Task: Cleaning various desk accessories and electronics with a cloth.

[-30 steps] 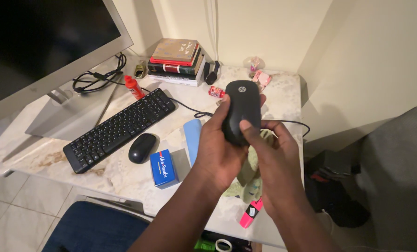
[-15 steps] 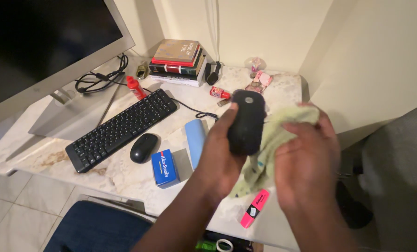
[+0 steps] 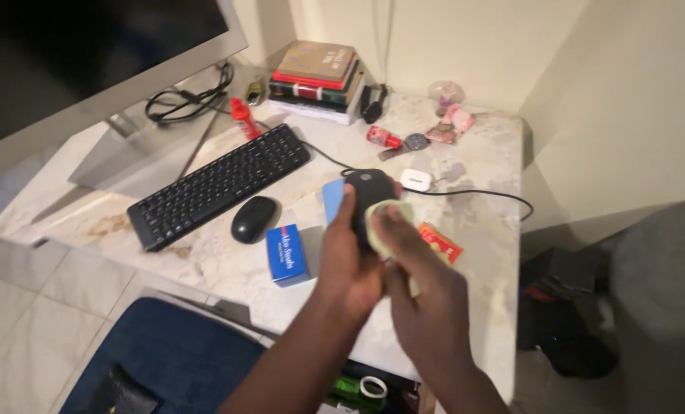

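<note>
Mid-frame: left hand gripping mouse; right hand pressing cloth on it. Wiping seemingly midway; finish unclear.

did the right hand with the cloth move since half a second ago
Yes. The right hand came in leftward, toward the keyboard side, and now presses the pale green cloth onto the black mouse that the left hand holds.

Marble desk, cream corner walls, tiled floor, blue chair
</note>
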